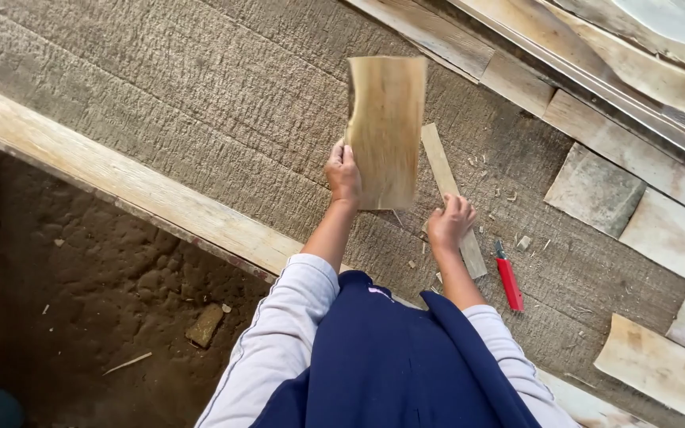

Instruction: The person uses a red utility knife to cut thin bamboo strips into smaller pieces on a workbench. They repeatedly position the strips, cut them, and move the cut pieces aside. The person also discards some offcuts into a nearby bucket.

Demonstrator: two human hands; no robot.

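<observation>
The left hand (343,172) grips the lower left edge of a thin, curved sheet of pale yellow-brown wood (385,127), fingers closed around it, holding it upright above a broad, rough-sawn grey wooden bench top (200,103); the sheet's grain runs lengthwise, and it is blurred. The right hand (449,223) rests with fingers curled on a narrow, flat, light-coloured wooden strip (452,194) lying on the bench just right of the sheet; whether it pinches the strip cannot be told. Small wood chips (485,170) are scattered around. A red-handled cutting tool (508,279) lies on the bench near the right hand. Further right lie curved pale bark-like wood slabs (653,363). A pale planed plank (120,182) edges the bench, with lumpy brown earth floor (81,293) below.
</observation>
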